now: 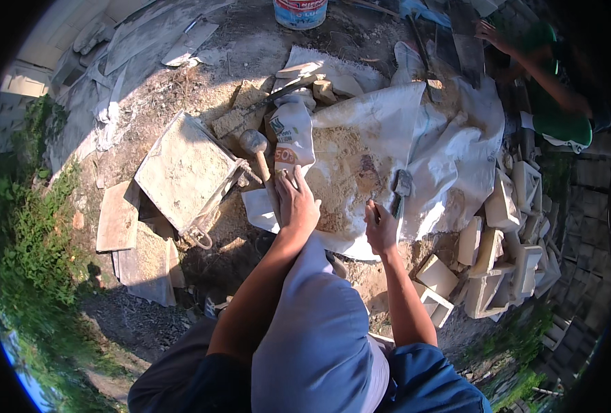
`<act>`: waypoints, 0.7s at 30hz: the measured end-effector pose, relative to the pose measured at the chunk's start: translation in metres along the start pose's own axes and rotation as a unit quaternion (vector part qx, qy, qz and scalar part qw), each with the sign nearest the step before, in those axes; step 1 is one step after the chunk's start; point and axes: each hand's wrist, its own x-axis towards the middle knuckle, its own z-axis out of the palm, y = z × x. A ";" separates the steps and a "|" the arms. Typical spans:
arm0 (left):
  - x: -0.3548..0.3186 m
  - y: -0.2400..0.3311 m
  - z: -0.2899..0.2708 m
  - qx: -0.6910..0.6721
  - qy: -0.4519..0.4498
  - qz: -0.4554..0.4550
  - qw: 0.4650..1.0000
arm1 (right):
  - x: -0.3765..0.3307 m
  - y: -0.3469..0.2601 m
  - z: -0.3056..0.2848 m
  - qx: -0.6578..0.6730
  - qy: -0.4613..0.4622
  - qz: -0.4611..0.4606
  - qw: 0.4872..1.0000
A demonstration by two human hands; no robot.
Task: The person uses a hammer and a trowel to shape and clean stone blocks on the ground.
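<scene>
My left hand [300, 205] lies with fingers stretched out over the near edge of a printed white sack flap [293, 131]. Just left of it runs the wooden handle of a round-headed mallet [253, 141]. My right hand [382, 228] is closed above the near right part of a white sheet [347, 242]. What its fingers hold is hidden. Right beside that hand is a hammer-like tool [402, 182] with a grey head; its handle ends against the hand. Crumbly yellowish material [340, 158] covers the sheet between both hands.
A square frame [185, 172] filled with pale material stands at left, near loose boards [118, 217]. Cast block pieces [508, 265] pile up at right. Broken chunks [323, 89] lie beyond the sheet, with a bucket [300, 14] farther back. Another person's arm [546, 79] shows at upper right.
</scene>
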 end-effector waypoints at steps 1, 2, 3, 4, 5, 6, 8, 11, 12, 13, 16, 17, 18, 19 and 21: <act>-0.003 0.010 -0.005 0.029 -0.043 0.004 0.999 | -0.014 0.012 0.001 0.018 0.024 0.003 1.000; -0.005 0.020 -0.009 0.059 -0.086 0.008 0.994 | -0.027 0.024 0.000 0.008 0.028 0.011 1.000; -0.004 0.006 -0.008 0.070 -0.084 0.004 0.994 | -0.038 0.011 0.011 0.044 0.021 0.024 0.999; 0.001 -0.007 0.000 0.111 -0.105 -0.018 0.988 | -0.048 -0.002 0.018 0.078 0.015 0.036 0.996; 0.006 -0.019 0.007 0.150 -0.126 -0.040 0.980 | -0.057 -0.007 0.028 0.071 0.000 0.042 0.997; 0.009 -0.012 0.008 0.149 -0.130 -0.037 0.980 | -0.064 -0.005 0.027 0.075 -0.013 0.059 0.995; 0.020 0.008 0.001 0.159 -0.193 -0.088 0.964 | -0.073 0.000 0.025 0.096 0.001 0.073 0.993; 0.041 -0.021 -0.008 0.109 -0.212 -0.112 0.965 | -0.069 -0.014 0.034 0.094 0.010 0.090 0.991; 0.044 -0.020 -0.011 0.099 -0.249 -0.109 0.957 | -0.068 -0.011 0.033 0.094 0.012 0.095 0.991; 0.045 -0.019 -0.014 0.074 -0.273 -0.080 0.956 | -0.064 -0.008 0.031 0.066 0.010 0.061 0.996; 0.038 0.005 -0.038 0.021 -0.303 -0.067 0.950 | -0.063 -0.005 0.037 0.038 0.026 0.039 0.998; 0.032 0.003 -0.036 -0.001 -0.273 -0.080 0.959 | -0.064 -0.004 0.039 0.038 0.027 0.049 0.998; 0.035 -0.004 -0.036 0.001 -0.273 -0.081 0.959 | -0.063 -0.010 0.042 0.040 0.027 0.056 0.997; 0.039 -0.013 -0.038 -0.059 -0.238 -0.093 0.965 | -0.061 -0.015 0.044 0.041 0.025 0.057 0.997; 0.049 -0.029 -0.043 -0.206 -0.181 -0.123 0.954 | -0.058 -0.026 0.041 0.062 0.016 0.077 0.995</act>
